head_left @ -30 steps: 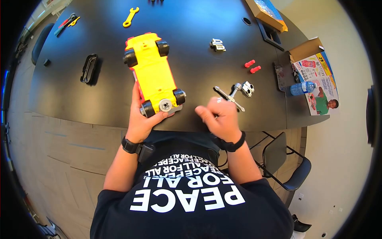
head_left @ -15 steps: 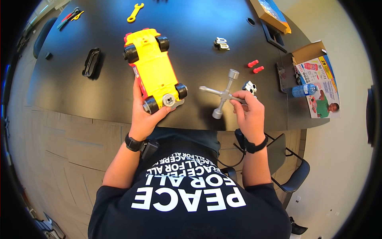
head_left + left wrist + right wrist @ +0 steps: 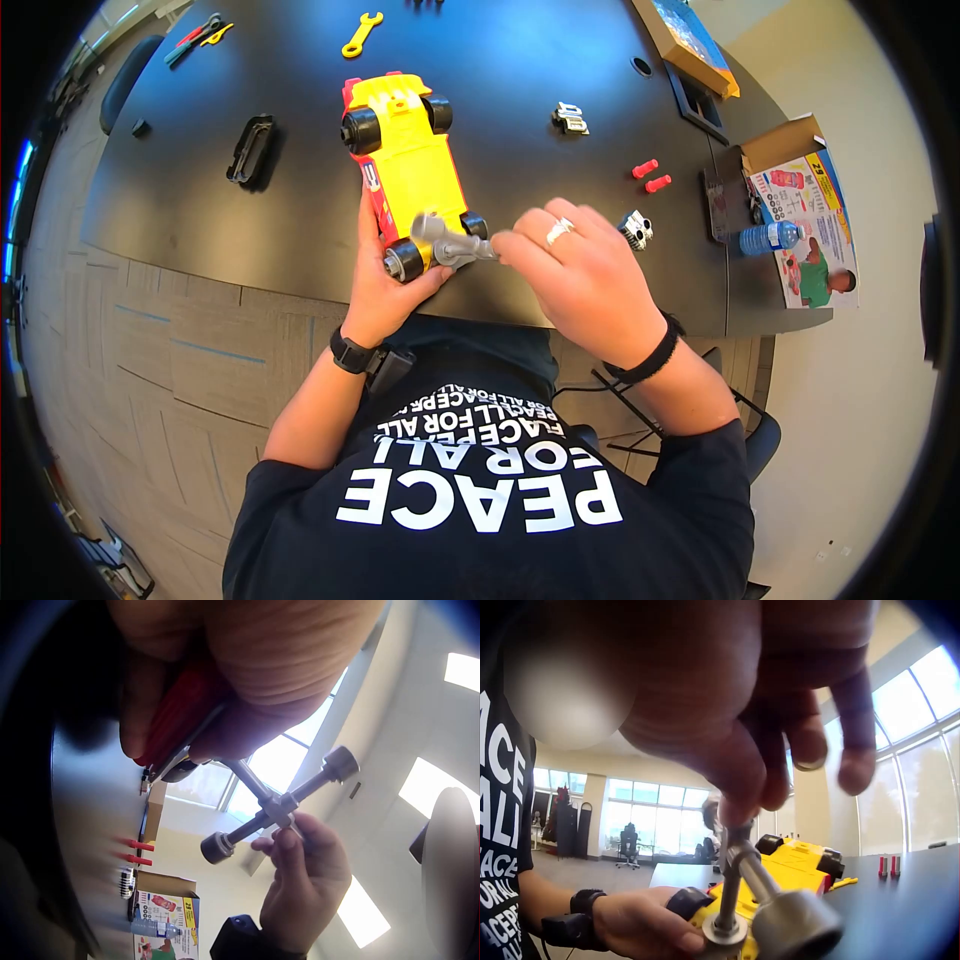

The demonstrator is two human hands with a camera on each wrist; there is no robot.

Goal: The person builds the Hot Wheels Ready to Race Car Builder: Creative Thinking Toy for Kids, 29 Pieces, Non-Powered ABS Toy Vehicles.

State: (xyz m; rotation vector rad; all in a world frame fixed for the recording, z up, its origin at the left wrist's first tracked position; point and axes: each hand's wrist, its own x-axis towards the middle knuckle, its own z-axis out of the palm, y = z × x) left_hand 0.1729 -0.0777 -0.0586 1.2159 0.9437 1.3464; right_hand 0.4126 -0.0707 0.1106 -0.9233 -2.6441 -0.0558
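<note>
My left hand (image 3: 385,297) holds a toy car (image 3: 412,185) upside down near the table's front edge. Its yellow underside faces up, with black wheels and red sides. A grey four-armed lug wrench (image 3: 279,809) is pinched between the thumb and fingers of my right hand (image 3: 590,285). In the right wrist view, one arm of the lug wrench (image 3: 733,889) stands in a round grey fitting (image 3: 721,932) at the car's near end. A larger socket end points toward the camera. The left thumb lies beside that fitting.
A yellow toy wrench (image 3: 362,34) and a black hollow part (image 3: 250,150) lie behind and left. On the right are a silver part (image 3: 571,118), red pegs (image 3: 646,169), a silver engine-like block (image 3: 636,230), a water bottle (image 3: 768,238) and a printed box (image 3: 815,265).
My right hand picked up the lug wrench from the table, then brought it left onto the fitting under the car. The left hand keeps holding the car.
</note>
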